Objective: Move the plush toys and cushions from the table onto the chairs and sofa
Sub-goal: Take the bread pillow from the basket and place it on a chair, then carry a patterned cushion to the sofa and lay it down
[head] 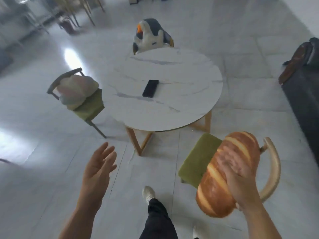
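The right hand point(241, 183) grips the loaf cushion point(222, 169) just over the near chair point(198, 159); the left hand point(98, 169) is spread, empty. The penguin point(150, 37) and pastel cushion point(76, 92) already sit on chairs, and the counter point(181, 104) bears only a phone point(150, 88): probably the last piece.

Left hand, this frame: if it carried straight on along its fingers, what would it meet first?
Likely the near-left rim of the round table. The open left hand aims its fingers into the picture, just right of the chair leg. Depth is unclear, so it may only cross bare floor.
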A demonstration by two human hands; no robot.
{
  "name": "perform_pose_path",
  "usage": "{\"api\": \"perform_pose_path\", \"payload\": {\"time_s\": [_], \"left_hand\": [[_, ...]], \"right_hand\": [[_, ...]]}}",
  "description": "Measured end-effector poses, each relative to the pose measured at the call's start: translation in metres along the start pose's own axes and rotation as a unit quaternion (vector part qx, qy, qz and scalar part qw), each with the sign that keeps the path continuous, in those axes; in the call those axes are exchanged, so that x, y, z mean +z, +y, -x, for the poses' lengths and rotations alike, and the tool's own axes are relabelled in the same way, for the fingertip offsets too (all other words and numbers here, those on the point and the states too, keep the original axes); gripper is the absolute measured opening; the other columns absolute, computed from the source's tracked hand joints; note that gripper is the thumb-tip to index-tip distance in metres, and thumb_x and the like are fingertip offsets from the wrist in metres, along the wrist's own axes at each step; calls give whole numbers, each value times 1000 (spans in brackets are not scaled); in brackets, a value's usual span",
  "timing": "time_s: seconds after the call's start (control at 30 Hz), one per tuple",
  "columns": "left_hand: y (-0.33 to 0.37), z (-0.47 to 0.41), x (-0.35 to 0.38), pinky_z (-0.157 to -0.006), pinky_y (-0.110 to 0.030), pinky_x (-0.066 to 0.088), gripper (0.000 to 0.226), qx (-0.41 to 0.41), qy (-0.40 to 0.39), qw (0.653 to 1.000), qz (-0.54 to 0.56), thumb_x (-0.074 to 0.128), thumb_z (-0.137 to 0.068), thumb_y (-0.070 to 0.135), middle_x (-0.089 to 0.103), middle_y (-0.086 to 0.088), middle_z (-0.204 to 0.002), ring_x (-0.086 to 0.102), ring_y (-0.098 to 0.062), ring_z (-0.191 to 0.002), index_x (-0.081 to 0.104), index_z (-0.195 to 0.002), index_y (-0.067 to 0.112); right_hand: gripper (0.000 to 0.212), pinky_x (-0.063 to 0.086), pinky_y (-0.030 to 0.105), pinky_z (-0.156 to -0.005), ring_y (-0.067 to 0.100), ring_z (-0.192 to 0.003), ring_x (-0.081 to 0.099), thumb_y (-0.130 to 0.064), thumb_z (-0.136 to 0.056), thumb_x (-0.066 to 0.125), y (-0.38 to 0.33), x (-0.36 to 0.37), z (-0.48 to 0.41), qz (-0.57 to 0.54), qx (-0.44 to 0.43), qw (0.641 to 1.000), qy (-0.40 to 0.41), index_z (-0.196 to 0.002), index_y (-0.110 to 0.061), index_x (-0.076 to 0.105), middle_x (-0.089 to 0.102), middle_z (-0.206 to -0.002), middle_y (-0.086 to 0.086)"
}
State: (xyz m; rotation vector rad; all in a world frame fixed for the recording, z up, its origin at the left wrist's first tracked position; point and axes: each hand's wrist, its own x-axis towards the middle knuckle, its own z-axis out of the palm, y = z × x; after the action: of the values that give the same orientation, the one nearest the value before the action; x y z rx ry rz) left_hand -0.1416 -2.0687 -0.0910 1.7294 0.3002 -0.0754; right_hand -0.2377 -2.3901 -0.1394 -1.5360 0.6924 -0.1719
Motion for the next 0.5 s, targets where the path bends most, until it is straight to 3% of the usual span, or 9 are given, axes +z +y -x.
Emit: {"api": "perform_pose_path", "payload": {"time_s": [0.07, 0.2, 0.37, 0.5], "left_hand": [[-5, 19, -37, -104, -50, 50, 36, -3, 50, 999, 19, 61, -100, 18, 68, 5, -130, 65, -16, -121, 59, -131, 35], [-20, 56, -119, -103, -50, 50, 42, -5, 136, 989, 63, 58, -100, 17, 66, 2, -134, 62, -19, -125, 54, -141, 27], [-57, 83, -227, -105, -51, 49, 47, -18, 221, 970, 101, 57, -101, 18, 65, -2, -135, 61, -19, -126, 48, -147, 22], [-89, 100, -327, -103, -50, 51, 46, -32, 284, 949, 130, 62, -100, 20, 66, 0, -131, 62, -18, -125, 50, -145, 25]], "right_hand": [[43, 46, 31, -107, -6, -116, 59, -23, -97, 68, -5, 21, 6, 12, -11, 999, -45, -139, -28, 58, 62, -137, -8], [52, 41, 16, -91, -8, -120, 52, -29, -98, 64, -24, 85, 32, 73, -51, 984, -152, -147, -25, 50, 54, -144, -13], [51, 42, 26, -100, -12, -114, 54, -29, -98, 65, -37, 200, 78, 122, -95, 958, -240, -147, -27, 50, 55, -139, -13], [50, 45, 26, -102, -11, -114, 55, -30, -97, 66, -31, 309, 128, 163, -108, 934, -299, -145, -29, 51, 59, -133, -17]]}}
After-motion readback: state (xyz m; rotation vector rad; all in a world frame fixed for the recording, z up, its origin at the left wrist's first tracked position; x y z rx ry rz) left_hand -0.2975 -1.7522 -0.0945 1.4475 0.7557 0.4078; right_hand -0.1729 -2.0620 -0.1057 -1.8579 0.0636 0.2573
